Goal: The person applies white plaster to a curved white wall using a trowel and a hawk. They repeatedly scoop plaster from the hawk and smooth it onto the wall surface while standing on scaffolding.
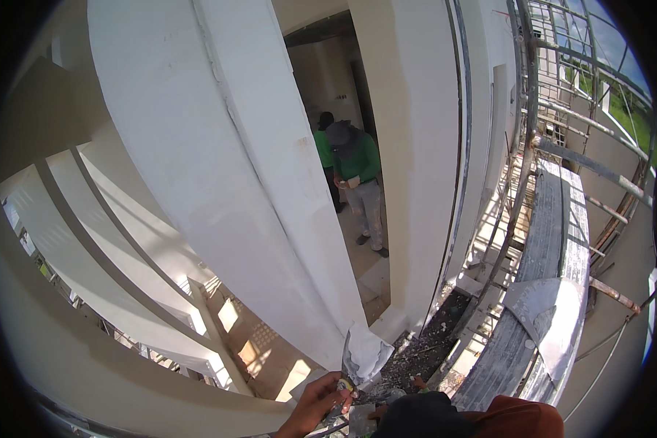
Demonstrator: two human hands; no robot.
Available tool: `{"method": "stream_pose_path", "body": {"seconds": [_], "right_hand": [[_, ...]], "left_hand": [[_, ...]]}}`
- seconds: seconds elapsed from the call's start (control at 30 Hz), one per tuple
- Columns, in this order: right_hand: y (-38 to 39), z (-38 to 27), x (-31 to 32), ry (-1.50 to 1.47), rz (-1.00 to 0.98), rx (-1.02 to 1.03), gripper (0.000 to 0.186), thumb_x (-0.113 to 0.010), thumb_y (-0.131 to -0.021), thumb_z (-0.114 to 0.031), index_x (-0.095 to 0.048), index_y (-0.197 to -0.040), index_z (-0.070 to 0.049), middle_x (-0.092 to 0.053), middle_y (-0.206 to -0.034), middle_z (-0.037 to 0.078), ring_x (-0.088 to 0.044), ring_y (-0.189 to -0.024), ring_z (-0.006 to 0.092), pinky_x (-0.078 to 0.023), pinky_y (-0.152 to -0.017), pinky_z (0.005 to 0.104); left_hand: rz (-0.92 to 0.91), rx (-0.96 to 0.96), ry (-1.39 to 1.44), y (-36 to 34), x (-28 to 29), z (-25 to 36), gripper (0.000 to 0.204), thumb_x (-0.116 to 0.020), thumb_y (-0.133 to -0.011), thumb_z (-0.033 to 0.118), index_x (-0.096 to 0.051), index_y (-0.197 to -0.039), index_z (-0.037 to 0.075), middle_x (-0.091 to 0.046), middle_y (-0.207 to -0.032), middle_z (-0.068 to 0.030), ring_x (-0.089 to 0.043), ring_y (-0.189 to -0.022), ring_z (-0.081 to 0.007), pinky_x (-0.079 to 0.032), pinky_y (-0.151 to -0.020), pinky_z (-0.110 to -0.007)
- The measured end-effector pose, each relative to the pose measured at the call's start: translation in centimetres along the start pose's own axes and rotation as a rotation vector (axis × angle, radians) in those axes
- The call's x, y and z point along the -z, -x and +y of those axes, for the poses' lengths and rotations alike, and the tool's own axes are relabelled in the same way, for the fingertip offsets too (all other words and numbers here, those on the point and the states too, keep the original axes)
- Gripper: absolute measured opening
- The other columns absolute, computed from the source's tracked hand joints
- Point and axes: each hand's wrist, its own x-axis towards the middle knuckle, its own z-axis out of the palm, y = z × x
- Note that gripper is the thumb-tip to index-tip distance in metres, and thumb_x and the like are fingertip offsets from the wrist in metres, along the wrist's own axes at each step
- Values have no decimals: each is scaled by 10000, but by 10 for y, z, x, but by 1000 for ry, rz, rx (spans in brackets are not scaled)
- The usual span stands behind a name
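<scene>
My left hand is closed around the handle of a wide putty knife, low in the middle of the view. A thick heap of white putty sits on its upturned blade, close to the foot of the white wall. Just right of that hand is a second flat metal blade, smeared with putty. At its edge a small part of my right hand shows, seemingly gripping it. The rest of that hand is hidden behind a dark rounded shape and the lower edge.
A white wall panel rises ahead, beside an opening where two people in green tops stand. To the right are scaffold pipes and planks bearing a pale sheet. Debris lies along the ledge; a lower floor shows at left.
</scene>
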Motion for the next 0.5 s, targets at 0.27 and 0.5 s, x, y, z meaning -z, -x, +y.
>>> {"method": "stream_pose_path", "body": {"seconds": [0.27,0.5], "right_hand": [[-78,49,-61,-210,-262,-66,284,-526,-914,-159,-526,-1166,-29,-601,-1096,154,-587,-1056,298,-449,-937,450],[-87,108,-100,-430,-407,-170,293,-523,-917,-152,-522,-1180,-23,-599,-1109,159,-583,-1074,302,-445,-958,452]], "left_hand": [[-105,5,106,-26,-10,-19,247,-583,-899,260,-613,-989,33,-606,-744,-25,-532,-619,-115,-450,-557,-267],[-163,198,192,-41,16,-45,177,-548,-908,86,-547,-1038,-34,-579,-799,-81,-541,-724,-151,-422,-699,-293]]}}
